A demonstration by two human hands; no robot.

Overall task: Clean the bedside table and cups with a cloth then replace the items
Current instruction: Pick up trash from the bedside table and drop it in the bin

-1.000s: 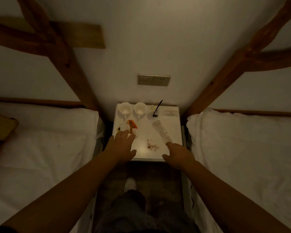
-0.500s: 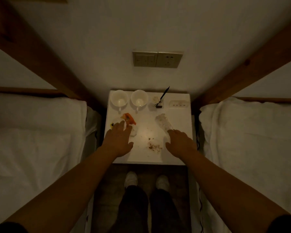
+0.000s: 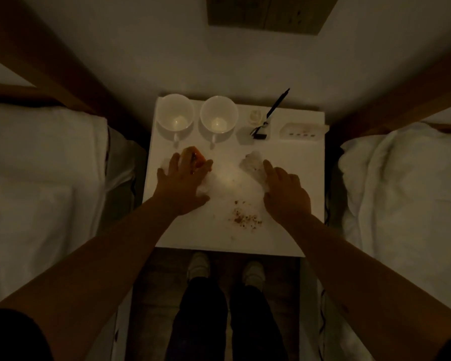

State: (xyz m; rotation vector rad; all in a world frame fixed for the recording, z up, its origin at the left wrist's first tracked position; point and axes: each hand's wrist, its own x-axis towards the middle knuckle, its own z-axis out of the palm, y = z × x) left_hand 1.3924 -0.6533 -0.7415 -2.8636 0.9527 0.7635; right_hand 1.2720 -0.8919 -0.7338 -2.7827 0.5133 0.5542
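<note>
**Light rubbish first, breakable cups after**

We go from the left. Our left hand (image 3: 179, 185) lies with spread, nearly straight fingers on an orange wrapper (image 3: 197, 158) and some white crumpled paper (image 3: 206, 185) under it, at the left middle of the white worktop (image 3: 305, 178). It presses on them more than it grips them. We judge these pieces to be thin, soft and very light; they will crumple easily, so it is best to gather them into the palm with the fingers closing from above.

Behind this hand, along the wall, stand two white cups, the left cup (image 3: 175, 116) and the right cup (image 3: 218, 118), upright, just beside each other, with their handles pointing to us. They look like ceramic: stiff, smooth and fragile, probably a little slippery when damp. We would take each by its handle or around its body.

Further right, a black pen (image 3: 274, 108) leans in a small holder, and a white tray (image 3: 302, 131) sits near the right edge.

Our right hand (image 3: 287, 196) rests on a clear crumpled plastic piece (image 3: 251, 162), the fingers loosely bent over it; whether it really grips we cannot tell. This plastic seems light and springy. Brown crumbs (image 3: 245, 218) lie between the hands, near the front. No cloth is visible.
</note>
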